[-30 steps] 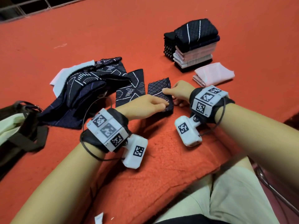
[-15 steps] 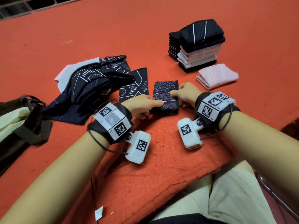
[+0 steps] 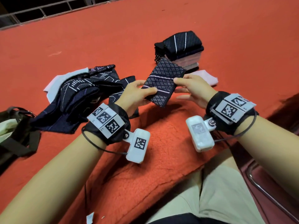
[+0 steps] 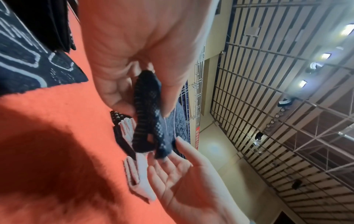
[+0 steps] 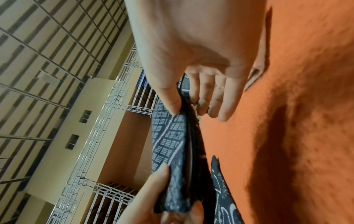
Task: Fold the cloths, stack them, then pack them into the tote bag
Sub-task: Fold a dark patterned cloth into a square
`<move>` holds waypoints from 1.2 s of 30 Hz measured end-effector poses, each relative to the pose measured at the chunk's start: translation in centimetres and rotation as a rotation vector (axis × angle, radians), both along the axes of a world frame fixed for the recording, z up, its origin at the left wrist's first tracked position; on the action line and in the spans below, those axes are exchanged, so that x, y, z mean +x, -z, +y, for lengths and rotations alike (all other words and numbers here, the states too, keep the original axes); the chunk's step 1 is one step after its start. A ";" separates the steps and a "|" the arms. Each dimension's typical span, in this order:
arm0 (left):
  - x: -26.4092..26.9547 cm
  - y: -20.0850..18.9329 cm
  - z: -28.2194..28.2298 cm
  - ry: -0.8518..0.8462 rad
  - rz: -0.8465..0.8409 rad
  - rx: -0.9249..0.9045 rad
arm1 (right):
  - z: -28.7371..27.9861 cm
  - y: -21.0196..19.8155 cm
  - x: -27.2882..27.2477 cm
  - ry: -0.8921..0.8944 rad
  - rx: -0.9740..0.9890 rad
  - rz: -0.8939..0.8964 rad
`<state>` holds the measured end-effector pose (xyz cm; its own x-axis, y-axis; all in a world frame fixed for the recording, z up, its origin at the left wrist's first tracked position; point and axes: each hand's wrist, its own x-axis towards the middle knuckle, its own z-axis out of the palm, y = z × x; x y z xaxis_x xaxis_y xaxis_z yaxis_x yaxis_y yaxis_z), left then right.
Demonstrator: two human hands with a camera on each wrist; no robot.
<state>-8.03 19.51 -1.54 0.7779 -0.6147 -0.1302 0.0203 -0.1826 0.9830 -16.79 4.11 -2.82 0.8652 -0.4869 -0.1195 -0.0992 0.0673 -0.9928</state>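
We hold one folded cloth up off the mat, our left hand and right hand pinching its ends. The stack is tall. A pile still needs folding, and the bag waits.

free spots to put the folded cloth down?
Bare red cover behind the unfolded pile and left of the stack; also the near strip between the wrists. Crowded: pink cloth by the stack, tote at left.
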 end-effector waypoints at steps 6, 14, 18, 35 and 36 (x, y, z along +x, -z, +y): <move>-0.2 -0.9 -0.4 0.045 0.083 -0.139 | -1.0 -0.9 -1.1 0.087 0.049 -0.107; 0.0 0.9 -2.1 -0.054 0.219 -0.082 | -2.0 0.1 -2.1 0.230 0.067 -0.142; -0.6 1.7 -3.8 0.038 0.271 0.106 | -3.7 0.4 -3.3 0.290 0.130 -0.152; 1.5 2.3 -16.5 -0.181 0.267 -0.021 | -14.5 2.0 -0.5 0.500 -0.081 -0.010; 1.6 2.5 -16.5 -0.172 0.280 -0.016 | -14.9 2.2 -0.2 0.485 -0.089 0.016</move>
